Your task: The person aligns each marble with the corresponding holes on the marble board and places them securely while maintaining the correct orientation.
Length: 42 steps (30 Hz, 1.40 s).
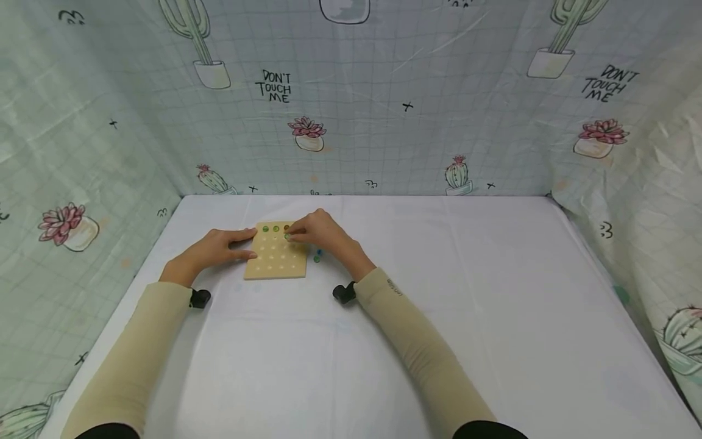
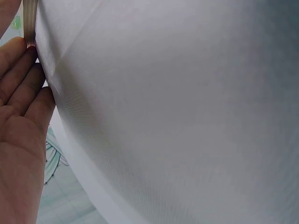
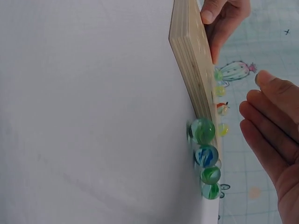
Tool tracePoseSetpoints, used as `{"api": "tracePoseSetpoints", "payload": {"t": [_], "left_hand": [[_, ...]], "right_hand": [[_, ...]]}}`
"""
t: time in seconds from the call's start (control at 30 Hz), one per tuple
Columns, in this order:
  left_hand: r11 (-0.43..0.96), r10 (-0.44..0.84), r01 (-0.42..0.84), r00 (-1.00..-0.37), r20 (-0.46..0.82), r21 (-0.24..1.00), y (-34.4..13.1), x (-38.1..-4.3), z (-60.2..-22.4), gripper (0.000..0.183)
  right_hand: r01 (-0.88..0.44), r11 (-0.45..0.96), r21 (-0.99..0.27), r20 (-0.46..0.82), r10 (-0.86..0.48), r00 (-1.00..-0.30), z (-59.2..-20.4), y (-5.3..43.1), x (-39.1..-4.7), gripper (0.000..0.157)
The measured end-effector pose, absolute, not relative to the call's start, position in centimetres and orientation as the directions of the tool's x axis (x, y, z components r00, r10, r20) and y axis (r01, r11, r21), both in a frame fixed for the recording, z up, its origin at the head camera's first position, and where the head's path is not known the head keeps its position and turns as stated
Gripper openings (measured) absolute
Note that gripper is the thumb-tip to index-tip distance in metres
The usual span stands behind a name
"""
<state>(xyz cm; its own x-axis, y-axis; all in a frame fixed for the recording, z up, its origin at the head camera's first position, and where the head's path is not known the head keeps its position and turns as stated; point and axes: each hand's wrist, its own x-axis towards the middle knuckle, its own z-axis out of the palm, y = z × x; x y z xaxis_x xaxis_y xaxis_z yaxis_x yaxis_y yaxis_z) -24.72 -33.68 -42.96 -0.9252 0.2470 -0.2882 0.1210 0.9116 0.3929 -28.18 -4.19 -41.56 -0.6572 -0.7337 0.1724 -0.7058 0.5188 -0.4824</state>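
A square wooden board [image 1: 269,268] with rows of small round hollows lies on the table. Along its far edge sit several glass marbles, including a green marble [image 1: 265,229] and an orange-red marble [image 1: 286,227]. My left hand [image 1: 222,245] touches the board's left side, thumb and index finger spread and fairly straight. Over the board's far right part, my right hand [image 1: 320,231] pinches a green marble [image 1: 287,236] between its fingertips. In the right wrist view that marble is mostly hidden behind the fingers [image 3: 268,128].
Loose marbles lie on the table by the board's right edge, among them a green marble [image 3: 202,131] and a blue-streaked marble [image 3: 206,156]. A white cloth [image 1: 439,305] covers the table. Patterned curtains [image 1: 373,122] stand behind and on both sides.
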Motion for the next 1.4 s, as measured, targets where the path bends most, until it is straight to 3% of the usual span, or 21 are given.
{"api": "tracePoseSetpoints", "payload": {"t": [0.63,1.4], "left_hand": [[0.9,0.284,0.161,-0.921,-0.265,0.406,-34.1,-25.6,-42.6,0.093],[0.898,0.272,0.142,-0.922,-0.274,0.416,-34.0,-25.2,-42.9,0.094]], "right_hand": [[-0.634,0.619,-0.463,0.164,-0.644,-0.748,-41.9,-5.7,-27.8,0.027],[-0.633,0.617,-0.468,0.167,-0.642,-0.749,-42.1,-7.9,-28.3,0.026]]}}
